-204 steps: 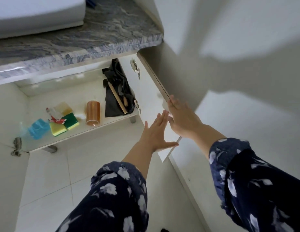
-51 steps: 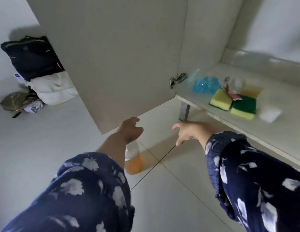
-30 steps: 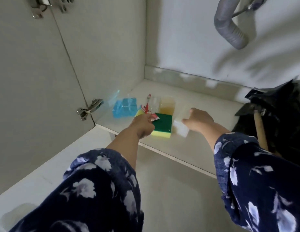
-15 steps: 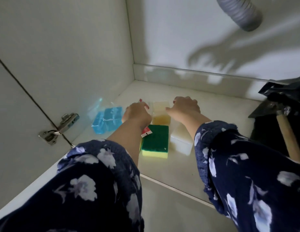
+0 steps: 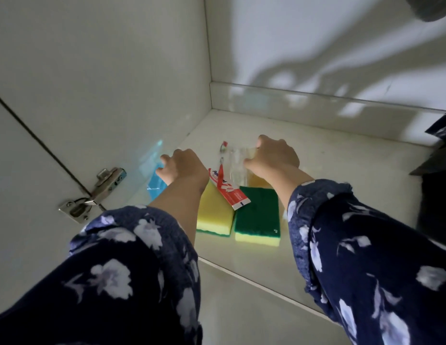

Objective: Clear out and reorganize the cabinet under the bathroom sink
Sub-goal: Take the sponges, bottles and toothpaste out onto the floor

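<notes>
Both my hands reach into the white cabinet, over its floor (image 5: 329,170). My left hand (image 5: 183,165) curls over a blue translucent packet (image 5: 156,189) by the left wall. My right hand (image 5: 274,156) grips a clear plastic pack (image 5: 238,165) that lies over an orange-yellow block (image 5: 258,181). Between the hands a red and white toothpaste tube (image 5: 226,188) lies slanted. In front of it sit a yellow sponge (image 5: 214,212) and a sponge with its green side up (image 5: 258,216), side by side.
A metal door hinge (image 5: 92,195) sits on the left wall beside the open door. A grey drain hose (image 5: 431,6) hangs at the top right. A black bag (image 5: 438,195) fills the right end of the cabinet floor. The tiled room floor (image 5: 241,307) lies below.
Both hands have spread apart: the left hand went left onto the blue packet, the right hand closed on the clear pack. The toothpaste tube and yellow sponge are now uncovered.
</notes>
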`<act>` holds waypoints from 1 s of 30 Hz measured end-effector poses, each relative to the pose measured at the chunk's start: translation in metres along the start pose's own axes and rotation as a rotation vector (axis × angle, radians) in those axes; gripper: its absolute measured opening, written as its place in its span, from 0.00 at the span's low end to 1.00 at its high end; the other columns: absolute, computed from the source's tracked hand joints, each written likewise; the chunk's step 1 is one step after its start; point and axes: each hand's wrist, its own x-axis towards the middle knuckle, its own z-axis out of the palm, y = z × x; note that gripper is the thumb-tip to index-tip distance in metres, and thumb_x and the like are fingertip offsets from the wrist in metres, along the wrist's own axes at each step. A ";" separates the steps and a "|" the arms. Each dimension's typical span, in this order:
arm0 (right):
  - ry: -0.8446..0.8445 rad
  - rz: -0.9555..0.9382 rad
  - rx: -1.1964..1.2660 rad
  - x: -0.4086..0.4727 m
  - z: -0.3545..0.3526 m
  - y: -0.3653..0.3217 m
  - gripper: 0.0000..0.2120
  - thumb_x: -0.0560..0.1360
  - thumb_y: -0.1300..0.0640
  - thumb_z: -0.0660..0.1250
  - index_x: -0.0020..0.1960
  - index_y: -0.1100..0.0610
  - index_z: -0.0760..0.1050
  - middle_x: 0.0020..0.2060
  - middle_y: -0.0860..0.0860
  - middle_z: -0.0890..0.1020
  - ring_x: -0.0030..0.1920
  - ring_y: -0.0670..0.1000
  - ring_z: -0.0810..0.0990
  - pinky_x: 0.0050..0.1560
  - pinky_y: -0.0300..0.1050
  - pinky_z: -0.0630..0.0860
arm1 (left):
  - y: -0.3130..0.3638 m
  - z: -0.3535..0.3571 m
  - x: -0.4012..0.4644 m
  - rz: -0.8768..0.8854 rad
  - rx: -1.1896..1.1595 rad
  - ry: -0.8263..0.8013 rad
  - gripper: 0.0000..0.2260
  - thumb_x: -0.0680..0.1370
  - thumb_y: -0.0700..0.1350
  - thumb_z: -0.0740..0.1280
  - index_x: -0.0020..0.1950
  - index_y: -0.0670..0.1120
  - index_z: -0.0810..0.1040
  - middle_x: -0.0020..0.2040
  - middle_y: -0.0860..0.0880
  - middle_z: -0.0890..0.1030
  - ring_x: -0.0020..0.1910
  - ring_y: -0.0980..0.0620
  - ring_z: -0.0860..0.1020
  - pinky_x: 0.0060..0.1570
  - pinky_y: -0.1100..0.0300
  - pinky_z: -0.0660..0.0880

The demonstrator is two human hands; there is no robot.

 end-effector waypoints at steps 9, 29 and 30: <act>-0.060 0.012 0.031 0.005 -0.009 0.000 0.15 0.70 0.49 0.69 0.54 0.52 0.72 0.47 0.50 0.79 0.46 0.55 0.78 0.41 0.43 0.73 | 0.029 0.005 -0.005 0.203 0.020 0.050 0.19 0.80 0.53 0.58 0.70 0.53 0.70 0.69 0.49 0.71 0.69 0.48 0.67 0.66 0.51 0.62; -0.085 0.004 -0.094 0.026 -0.014 0.010 0.19 0.71 0.57 0.66 0.62 0.50 0.74 0.56 0.50 0.79 0.51 0.54 0.76 0.44 0.42 0.71 | 0.066 0.005 -0.003 0.210 -0.256 -0.145 0.27 0.71 0.50 0.74 0.68 0.47 0.73 0.63 0.47 0.78 0.59 0.47 0.77 0.51 0.58 0.73; -0.056 0.025 -0.048 0.023 -0.015 0.013 0.18 0.71 0.57 0.67 0.60 0.50 0.75 0.56 0.50 0.79 0.52 0.54 0.77 0.47 0.42 0.73 | 0.062 0.004 -0.007 0.213 -0.307 -0.116 0.28 0.71 0.50 0.74 0.69 0.48 0.71 0.64 0.47 0.77 0.59 0.47 0.77 0.53 0.57 0.74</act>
